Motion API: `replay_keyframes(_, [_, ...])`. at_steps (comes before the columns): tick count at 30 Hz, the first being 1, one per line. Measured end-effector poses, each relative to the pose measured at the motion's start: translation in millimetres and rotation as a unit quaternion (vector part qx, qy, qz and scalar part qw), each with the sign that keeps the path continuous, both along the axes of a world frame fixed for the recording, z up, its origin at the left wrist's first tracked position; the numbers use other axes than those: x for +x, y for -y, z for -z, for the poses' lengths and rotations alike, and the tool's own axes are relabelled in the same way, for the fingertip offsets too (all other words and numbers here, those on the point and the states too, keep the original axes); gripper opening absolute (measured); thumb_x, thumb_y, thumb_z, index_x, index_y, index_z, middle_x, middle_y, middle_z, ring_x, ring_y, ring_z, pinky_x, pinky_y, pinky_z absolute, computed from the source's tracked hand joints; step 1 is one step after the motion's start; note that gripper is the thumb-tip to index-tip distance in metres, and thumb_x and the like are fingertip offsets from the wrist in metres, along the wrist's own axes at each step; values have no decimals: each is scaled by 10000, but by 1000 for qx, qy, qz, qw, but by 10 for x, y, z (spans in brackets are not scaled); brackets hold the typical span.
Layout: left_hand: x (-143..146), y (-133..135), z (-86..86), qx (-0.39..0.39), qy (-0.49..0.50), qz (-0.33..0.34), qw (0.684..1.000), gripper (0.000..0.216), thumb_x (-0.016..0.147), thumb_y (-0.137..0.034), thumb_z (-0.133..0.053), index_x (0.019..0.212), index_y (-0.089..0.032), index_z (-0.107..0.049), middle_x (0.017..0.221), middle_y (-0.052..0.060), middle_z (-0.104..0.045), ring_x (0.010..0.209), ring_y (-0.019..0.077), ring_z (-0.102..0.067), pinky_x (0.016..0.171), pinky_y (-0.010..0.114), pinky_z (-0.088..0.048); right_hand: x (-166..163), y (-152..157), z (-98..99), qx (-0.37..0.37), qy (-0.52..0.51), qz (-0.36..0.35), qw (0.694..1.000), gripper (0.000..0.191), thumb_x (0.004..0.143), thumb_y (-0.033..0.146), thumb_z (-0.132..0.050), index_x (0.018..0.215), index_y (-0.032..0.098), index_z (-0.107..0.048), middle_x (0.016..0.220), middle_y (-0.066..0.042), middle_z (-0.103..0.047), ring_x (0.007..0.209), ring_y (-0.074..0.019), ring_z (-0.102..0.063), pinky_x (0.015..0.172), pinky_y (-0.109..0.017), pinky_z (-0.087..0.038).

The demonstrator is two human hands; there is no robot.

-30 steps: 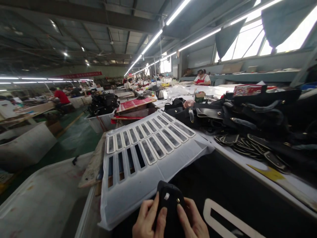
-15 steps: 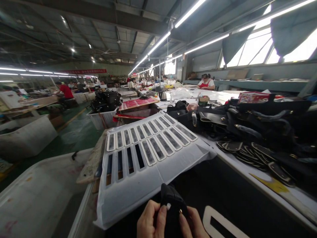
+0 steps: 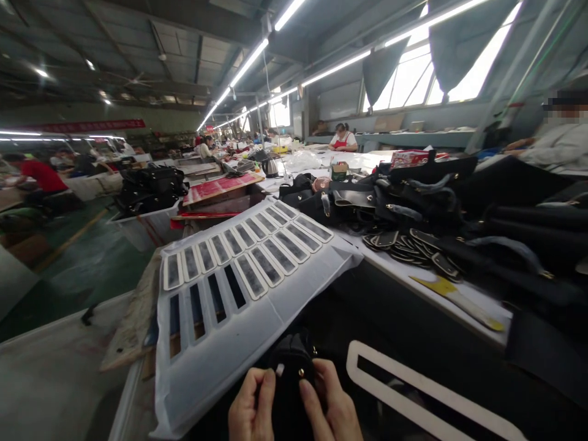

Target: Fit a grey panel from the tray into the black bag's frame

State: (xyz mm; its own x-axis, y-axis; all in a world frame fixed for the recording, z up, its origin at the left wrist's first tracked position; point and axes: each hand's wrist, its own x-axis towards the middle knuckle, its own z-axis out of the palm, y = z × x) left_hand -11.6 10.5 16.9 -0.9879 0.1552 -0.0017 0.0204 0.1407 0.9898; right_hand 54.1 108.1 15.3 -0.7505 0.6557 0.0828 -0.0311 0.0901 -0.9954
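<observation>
A soft black bag part [image 3: 289, 352] with small gold-coloured studs and a little white tab is held at the bottom centre. My left hand [image 3: 252, 404] pinches its left edge between thumb and fingers. On the other side, my right hand [image 3: 331, 401] grips the edge close to a gold stud [image 3: 301, 372]. The lower end of the part merges with dark material beneath, so its full shape is hidden. Right of my hands, a long pale oval frame [image 3: 425, 383] lies on the black material [image 3: 381, 312].
Beyond my hands lies a white sheet [image 3: 206, 373] with rows of pale-rimmed dark strips [image 3: 250, 275] and several cut-out slots. Black bags [image 3: 408, 190], stacked dark strips [image 3: 390, 251] and a yellow-ended strip [image 3: 454, 300] cover the right side. A white bin [image 3: 68, 367] stands left. Co-workers sit farther off.
The view has turned right, so the sheet and bags sit farther left and a person appears at the right edge. Both hands keep hold of the black part, now more upright, its studs showing more.
</observation>
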Motion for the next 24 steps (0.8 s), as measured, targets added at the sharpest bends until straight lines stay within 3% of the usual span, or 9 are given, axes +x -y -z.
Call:
replay_keyframes(3, [-4,28,66,-7,20,-1,1000,514,794,-690,-563,651,-197,-522,578,-48,-407,580,131,-354,549,224,-315,11,12,21,8,1,7,1000,409,910,584,-474,1111,247,-591,697,-15,-647,598,-198,-614,675,-274,-517])
replay_keyframes(7, [-14,74,140,-11,33,3,999,516,795,-695,-553,663,-197,-544,584,-43,-436,586,137,-378,560,229,-331,17,-13,54,35,14,4,999,518,918,586,-465,1327,277,-543,621,29,-569,503,-156,-535,523,-234,-449])
replay_keyframes(9, [-23,97,157,-13,37,2,999,519,786,-700,-562,664,-196,-547,589,-44,-443,592,136,-387,571,227,-346,15,-33,68,23,17,-13,1000,539,922,603,-455,1340,277,-554,629,29,-569,515,-147,-532,508,-224,-436])
replay_keyframes(13, [-52,116,170,-5,41,3,999,511,773,-692,-592,672,-193,-561,595,-44,-472,606,137,-414,581,220,-376,6,-27,131,-14,-10,21,1000,517,911,602,-500,1223,225,-668,793,-36,-678,777,-199,-656,683,-238,-537])
replay_keyframes(16, [-69,98,185,10,49,-5,999,460,768,-652,-637,766,-192,-615,618,-45,-537,617,137,-481,599,212,-411,13,36,218,31,-47,81,995,444,898,526,-578,1214,235,-689,948,-62,-704,914,-208,-667,816,-233,-538])
replay_keyframes(20, [-70,74,217,35,30,-19,999,531,801,-611,-632,1161,-221,-643,876,-7,-683,756,167,-635,712,234,-495,39,127,333,83,-84,108,987,399,932,415,-565,1294,262,-634,896,-46,-665,737,-143,-647,708,-181,-529])
replay_keyframes(24, [-61,82,249,4,-94,4,996,435,823,-566,-639,1101,-243,-726,1068,32,-702,1016,203,-630,884,232,-469,50,140,400,102,-88,122,983,388,943,387,-563,1313,281,-616,833,-21,-632,629,-111,-612,600,-155,-503])
